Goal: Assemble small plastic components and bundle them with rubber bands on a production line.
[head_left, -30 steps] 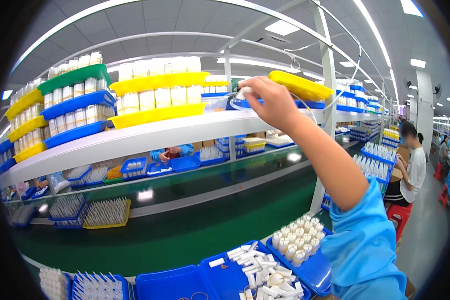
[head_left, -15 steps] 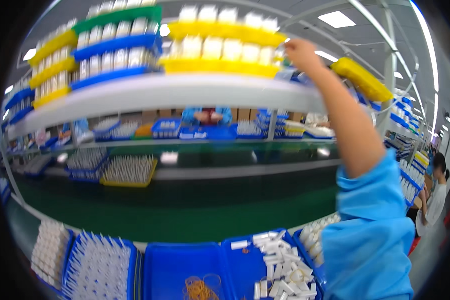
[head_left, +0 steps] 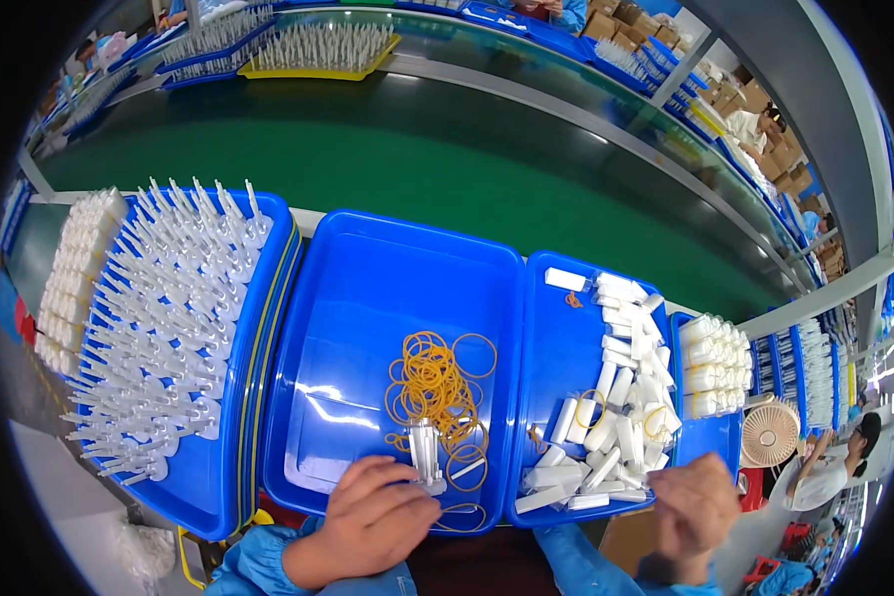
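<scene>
My left hand [head_left: 372, 519] is over the near edge of the middle blue tray [head_left: 368, 288], back up, fingers slightly bent and apart. Its fingertips lie beside a small bundle of clear and white tubes [head_left: 425, 459]; whether they touch it I cannot tell. Around the bundle is a loose heap of yellowish rubber bands [head_left: 432, 382]. My right hand [head_left: 697, 509] is at the near right corner of the right blue tray [head_left: 556, 338], smeared by motion, fingers bent. Beside it lie many small white rectangular pieces [head_left: 621, 397], a few rubber bands among them.
On the left, stacked blue trays [head_left: 258, 397] hold upright white nozzle-like parts [head_left: 169, 328]. White bundles [head_left: 79, 278] stand beyond them, more bundles [head_left: 715, 363] at right. A green conveyor belt [head_left: 447, 189] runs behind. A round fan [head_left: 770, 434] and a seated person [head_left: 834, 467] are farther right.
My right hand has come down from the upper shelf to the right tray. The view has tilted down, so the trays show fully, and my left hand is now in view.
</scene>
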Demonstrator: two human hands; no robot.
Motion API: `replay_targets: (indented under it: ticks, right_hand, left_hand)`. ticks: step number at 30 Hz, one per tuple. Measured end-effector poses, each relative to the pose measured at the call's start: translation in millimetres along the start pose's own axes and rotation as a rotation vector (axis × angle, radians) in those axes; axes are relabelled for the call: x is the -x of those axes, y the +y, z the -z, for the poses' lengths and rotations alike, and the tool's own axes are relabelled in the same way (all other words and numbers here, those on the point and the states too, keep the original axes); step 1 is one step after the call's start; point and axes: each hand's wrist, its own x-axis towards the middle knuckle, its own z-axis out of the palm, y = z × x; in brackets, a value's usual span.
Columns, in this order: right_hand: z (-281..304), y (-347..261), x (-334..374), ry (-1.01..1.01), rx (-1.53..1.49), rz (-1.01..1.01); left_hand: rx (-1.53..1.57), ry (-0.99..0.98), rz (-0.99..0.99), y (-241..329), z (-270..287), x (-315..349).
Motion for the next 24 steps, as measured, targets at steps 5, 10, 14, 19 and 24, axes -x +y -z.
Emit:
replay_targets:
  ticks: [5, 10, 14, 19, 24]
  right_hand:
    - [-39, -4, 38, -0.002, -0.214, -0.398]
    - [-46, 5, 30, -0.185, -0.251, -0.38]
    - [-75, -6, 10, -0.354, -0.305, -0.132]
    - [-117, -18, 6, -0.469, -0.182, 0.028]
    - [-128, -25, 3, -0.545, -0.135, 0.059]
  left_hand:
    - [-0.069, -0.04, 0.05, 0, -2, -16]
    - [-0.21, -0.132, 0.082, 3, -13, -8]
    - [-0.211, -0.168, 0.17, 3, -18, -8]
    - [-0.179, -0.157, 0.238, 4, -19, -3]
    - [-0.064, -0.107, 0.264, 3, -13, 2]
